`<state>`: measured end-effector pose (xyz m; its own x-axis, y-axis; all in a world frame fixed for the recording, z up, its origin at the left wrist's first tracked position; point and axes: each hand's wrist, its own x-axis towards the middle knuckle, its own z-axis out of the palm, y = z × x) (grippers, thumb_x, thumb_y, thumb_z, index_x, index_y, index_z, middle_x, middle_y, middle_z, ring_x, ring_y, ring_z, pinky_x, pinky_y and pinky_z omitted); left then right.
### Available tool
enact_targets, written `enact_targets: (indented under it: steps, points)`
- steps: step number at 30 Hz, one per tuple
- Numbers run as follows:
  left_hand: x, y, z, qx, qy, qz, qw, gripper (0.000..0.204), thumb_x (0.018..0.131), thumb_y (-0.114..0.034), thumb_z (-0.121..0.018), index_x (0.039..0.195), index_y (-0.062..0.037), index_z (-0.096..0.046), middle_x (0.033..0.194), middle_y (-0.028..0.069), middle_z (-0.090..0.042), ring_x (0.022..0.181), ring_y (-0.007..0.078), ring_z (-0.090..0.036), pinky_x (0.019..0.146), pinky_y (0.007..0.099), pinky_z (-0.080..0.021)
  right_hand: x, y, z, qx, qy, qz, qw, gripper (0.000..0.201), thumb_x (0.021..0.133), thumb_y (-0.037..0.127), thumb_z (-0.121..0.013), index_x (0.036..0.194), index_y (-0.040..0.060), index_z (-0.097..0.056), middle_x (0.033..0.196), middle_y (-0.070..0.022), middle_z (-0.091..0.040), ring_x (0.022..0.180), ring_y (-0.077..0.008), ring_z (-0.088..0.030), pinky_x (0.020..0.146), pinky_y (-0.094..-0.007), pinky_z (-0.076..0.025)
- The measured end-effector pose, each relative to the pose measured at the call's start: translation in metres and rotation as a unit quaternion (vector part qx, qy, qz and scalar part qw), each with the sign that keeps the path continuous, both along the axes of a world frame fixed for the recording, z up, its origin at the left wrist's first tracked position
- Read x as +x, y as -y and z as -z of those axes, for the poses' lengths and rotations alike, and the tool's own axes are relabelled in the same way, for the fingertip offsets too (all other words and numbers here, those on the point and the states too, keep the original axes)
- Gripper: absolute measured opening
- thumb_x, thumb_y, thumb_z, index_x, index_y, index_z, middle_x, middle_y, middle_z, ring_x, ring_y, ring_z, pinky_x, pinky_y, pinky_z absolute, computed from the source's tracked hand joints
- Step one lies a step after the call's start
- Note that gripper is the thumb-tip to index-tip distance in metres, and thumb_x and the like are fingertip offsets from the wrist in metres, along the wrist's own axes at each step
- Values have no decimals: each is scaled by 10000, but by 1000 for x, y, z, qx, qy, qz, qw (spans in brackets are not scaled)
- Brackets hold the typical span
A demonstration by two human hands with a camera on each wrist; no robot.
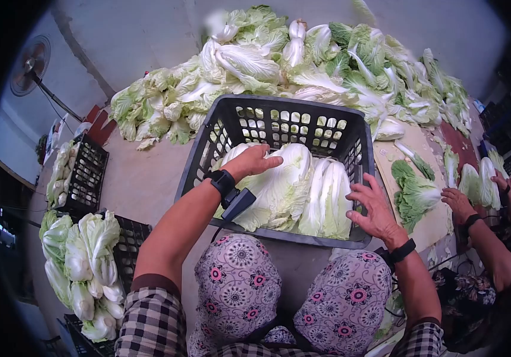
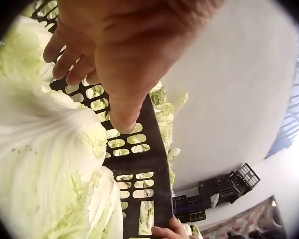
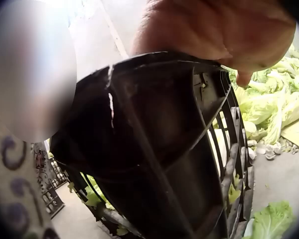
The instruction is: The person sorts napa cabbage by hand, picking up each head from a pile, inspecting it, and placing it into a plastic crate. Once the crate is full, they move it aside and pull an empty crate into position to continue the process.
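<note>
A black plastic crate (image 1: 291, 107) stands in front of my knees, with napa cabbages (image 1: 276, 193) lying side by side in its bottom. My left hand (image 1: 252, 162) is over the cabbages at the left, thumb held apart and fingers extended. In the left wrist view, the left hand (image 2: 124, 55) is above a pale cabbage (image 2: 45, 139), with the crate's slotted wall (image 2: 134, 154) behind it. Spread fingers mark my right hand (image 1: 377, 211) at the crate's right rim. The right wrist view shows the right hand (image 3: 224, 35) just over the crate's corner (image 3: 154, 69).
A large heap of cabbages and loose leaves (image 1: 255, 65) lies along the wall. Filled crates (image 1: 86, 172) and stacked cabbages (image 1: 86, 262) stand left. At right, another person's hand (image 1: 460, 205) is beside a leafy cabbage (image 1: 416, 193) on a board (image 1: 395, 149). A fan (image 1: 31, 64) stands far left.
</note>
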<state>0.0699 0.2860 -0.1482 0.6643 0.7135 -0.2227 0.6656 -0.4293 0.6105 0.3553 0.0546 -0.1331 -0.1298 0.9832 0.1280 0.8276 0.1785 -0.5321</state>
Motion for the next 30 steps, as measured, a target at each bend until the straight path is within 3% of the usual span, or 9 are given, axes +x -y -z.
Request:
enact_targets:
  steps: [4, 8, 11, 17, 20, 23, 27, 28, 30]
  points:
    - [23, -15, 18, -60, -30, 58, 996, 977, 782, -710, -477, 1257, 140, -398, 1146, 318, -528, 1101, 390, -523, 947, 368, -409, -3, 1, 2, 21, -26, 6, 999, 329, 688, 162, -685, 994, 66, -614, 1196, -98, -543, 1295, -371, -293, 1038, -470, -290]
    - [51, -33, 56, 51, -84, 38, 994, 981, 759, -723, -481, 1208, 148, -432, 1200, 339, -485, 1118, 405, -506, 948, 373, -412, -3, -1, 5, 43, -40, 4, 998, 318, 683, 126, -680, 987, 66, -612, 1168, -102, -553, 1275, -397, -316, 1017, -477, -327]
    - [68, -31, 72, -9, -74, -1, 997, 989, 741, -669, -571, 1262, 144, -359, 1203, 318, -488, 1124, 395, -505, 966, 379, -402, -3, -1, 5, 39, -45, 7, 998, 318, 683, 123, -676, 989, 69, -609, 1167, -107, -554, 1262, -405, -329, 1011, -477, -329]
    - [62, -22, 54, -237, 99, -86, 963, 962, 692, -405, -778, 1327, 123, -283, 1277, 259, -454, 1162, 296, -494, 948, 349, -429, -4, -3, 4, 48, -53, 1, 997, 319, 681, 113, -674, 989, 69, -606, 1172, -106, -553, 1259, -411, -329, 1013, -475, -322]
    - [55, -15, 56, -238, 139, -140, 951, 930, 735, -449, -730, 1313, 131, -289, 1265, 239, -479, 1103, 264, -544, 883, 332, -476, -4, -1, 4, 48, -49, 5, 998, 318, 681, 108, -673, 989, 69, -606, 1173, -106, -552, 1259, -412, -328, 1014, -478, -319]
    - [52, -24, 56, -426, 184, -159, 871, 925, 720, -514, -713, 1211, 200, -388, 1168, 274, -540, 1046, 301, -572, 884, 334, -467, -5, -2, 4, 48, -50, 7, 998, 316, 681, 108, -673, 987, 68, -606, 1174, -105, -552, 1259, -413, -329, 1012, -480, -323]
    - [66, -22, 61, -200, 19, -129, 971, 950, 754, -580, -636, 1218, 207, -375, 1168, 263, -545, 979, 273, -612, 809, 340, -508, -4, 0, 4, 46, -57, 9, 997, 314, 682, 110, -673, 985, 66, -607, 1177, -105, -552, 1263, -410, -327, 1008, -477, -330]
    - [66, -18, 59, -249, 66, -156, 953, 876, 781, -427, -696, 1303, 139, -277, 1203, 235, -525, 972, 242, -616, 839, 323, -507, -4, -1, 4, 46, -59, 8, 997, 313, 682, 111, -673, 985, 66, -606, 1177, -106, -552, 1264, -408, -326, 1007, -476, -332]
    - [64, -12, 48, -346, 167, -139, 913, 864, 755, -367, -738, 1296, 132, -285, 1190, 232, -525, 967, 244, -615, 814, 326, -519, -4, -1, 5, 51, -56, 11, 997, 309, 685, 114, -670, 984, 65, -607, 1176, -107, -552, 1264, -403, -328, 1007, -474, -333]
